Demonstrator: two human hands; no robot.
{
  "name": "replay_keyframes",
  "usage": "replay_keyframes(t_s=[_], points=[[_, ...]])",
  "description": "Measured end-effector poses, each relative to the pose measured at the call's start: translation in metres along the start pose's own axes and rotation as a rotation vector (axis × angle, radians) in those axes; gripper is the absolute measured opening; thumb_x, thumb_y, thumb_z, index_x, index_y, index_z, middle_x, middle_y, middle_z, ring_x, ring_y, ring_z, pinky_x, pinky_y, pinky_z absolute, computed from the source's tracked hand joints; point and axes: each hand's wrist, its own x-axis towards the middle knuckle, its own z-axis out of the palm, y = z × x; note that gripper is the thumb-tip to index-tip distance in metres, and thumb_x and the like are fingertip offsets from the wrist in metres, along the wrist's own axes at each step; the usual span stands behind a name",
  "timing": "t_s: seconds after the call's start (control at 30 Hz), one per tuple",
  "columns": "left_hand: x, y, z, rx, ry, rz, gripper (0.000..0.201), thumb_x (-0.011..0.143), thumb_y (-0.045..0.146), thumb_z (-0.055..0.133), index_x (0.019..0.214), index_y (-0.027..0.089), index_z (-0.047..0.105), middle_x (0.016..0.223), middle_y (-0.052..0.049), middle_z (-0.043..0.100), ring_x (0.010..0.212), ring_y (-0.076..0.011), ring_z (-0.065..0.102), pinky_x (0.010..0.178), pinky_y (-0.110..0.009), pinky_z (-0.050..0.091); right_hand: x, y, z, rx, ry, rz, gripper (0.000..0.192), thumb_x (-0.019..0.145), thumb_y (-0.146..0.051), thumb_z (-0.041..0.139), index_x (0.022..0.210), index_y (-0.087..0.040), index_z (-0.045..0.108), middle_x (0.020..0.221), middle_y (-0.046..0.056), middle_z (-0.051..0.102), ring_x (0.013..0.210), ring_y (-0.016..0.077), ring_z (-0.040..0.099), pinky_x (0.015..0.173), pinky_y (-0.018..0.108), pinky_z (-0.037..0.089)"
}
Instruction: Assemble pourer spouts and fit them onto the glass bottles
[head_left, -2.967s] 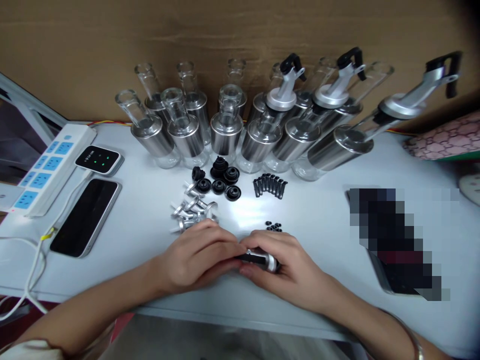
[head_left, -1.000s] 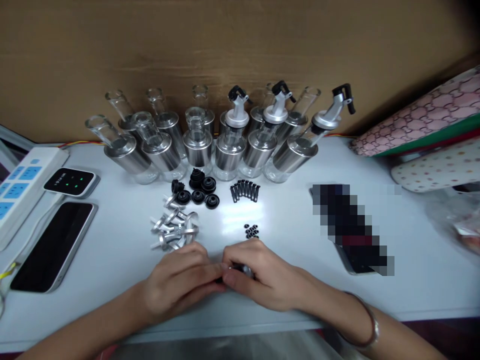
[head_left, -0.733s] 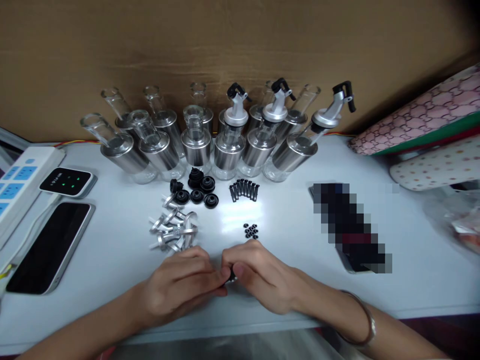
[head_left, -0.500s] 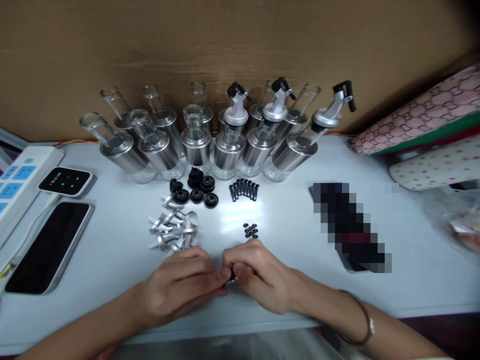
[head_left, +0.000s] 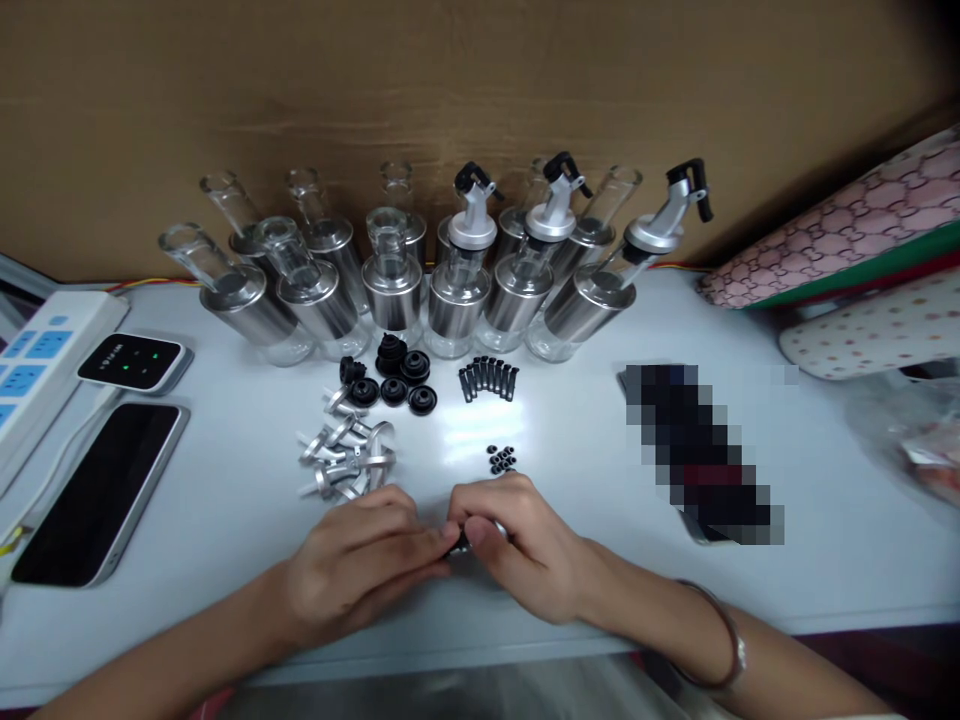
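Near the front edge of the table, my left hand [head_left: 367, 560] and my right hand [head_left: 525, 550] meet, both closed. Between their fingertips shows a small black part [head_left: 459, 543], pinched by my left hand. A bit of silver, seemingly a pourer spout [head_left: 501, 534], peeks out from my right hand; most of it is hidden by the fingers. Loose silver pourer spouts [head_left: 349, 455] lie in a heap beyond my left hand. Past my right hand are tiny black caps [head_left: 502, 460], a row of black levers [head_left: 487, 380] and round black stoppers [head_left: 394, 390].
Glass bottles with steel sleeves [head_left: 394, 290] stand along the back; three carry silver pourers [head_left: 472, 225]. A phone [head_left: 101, 495], a small Wi-Fi box [head_left: 135, 362] and a power strip [head_left: 45, 350] lie left. A blurred-out dark object [head_left: 697, 450] and patterned rolls [head_left: 847, 225] are right.
My hands stay together over the same spot and the fingers shift slightly. A little more of the silver piece shows at my right hand. The other things are unmoved.
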Motion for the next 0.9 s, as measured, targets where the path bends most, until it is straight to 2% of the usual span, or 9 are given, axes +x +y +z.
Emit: replay_keyframes(t_s=[0.27,0.53,0.77,0.9], points=[[0.0003,-0.0017,0.0029,-0.108,-0.013,-0.042,0.026,0.094,0.01,0.052,0.119,0.012,0.058,0.068,-0.001,0.064,0.06,-0.0111,0.059,0.062,-0.026,0.057,0.0021,-0.0008,-0.0008,0.004,0.001,0.085,0.016,0.08,-0.017,0.04,0.064,-0.019,0.041,0.05,-0.006,0.036,0.044,0.0064,0.034,0.043,0.02,0.027],[0.0009,-0.0039,0.0018,-0.099,-0.032,-0.029,0.022,0.093,0.011,0.054,0.115,0.011,0.058,0.068,-0.001,0.066,0.059,-0.0106,0.059,0.065,-0.027,0.058,0.0014,-0.0034,-0.0037,0.045,-0.085,0.174,0.019,0.08,-0.02,0.04,0.062,-0.019,0.04,0.05,-0.006,0.034,0.045,0.0067,0.032,0.043,0.021,0.026],[-0.0004,-0.005,0.0028,-0.098,-0.028,-0.012,0.022,0.093,0.01,0.054,0.115,0.01,0.059,0.069,-0.002,0.066,0.059,-0.0105,0.058,0.063,-0.027,0.057,0.002,-0.0023,-0.0014,0.008,-0.085,0.131,0.027,0.083,-0.024,0.041,0.058,-0.02,0.036,0.049,-0.005,0.035,0.045,0.0071,0.034,0.044,0.021,0.028],[-0.002,-0.005,0.0031,-0.095,-0.034,-0.012,0.025,0.091,0.007,0.056,0.115,0.007,0.059,0.068,-0.003,0.064,0.059,-0.0118,0.059,0.063,-0.028,0.057,0.0023,-0.0027,-0.0037,0.023,-0.111,0.113,0.023,0.083,-0.021,0.038,0.06,-0.02,0.035,0.05,-0.006,0.032,0.045,0.0072,0.033,0.045,0.022,0.027]])
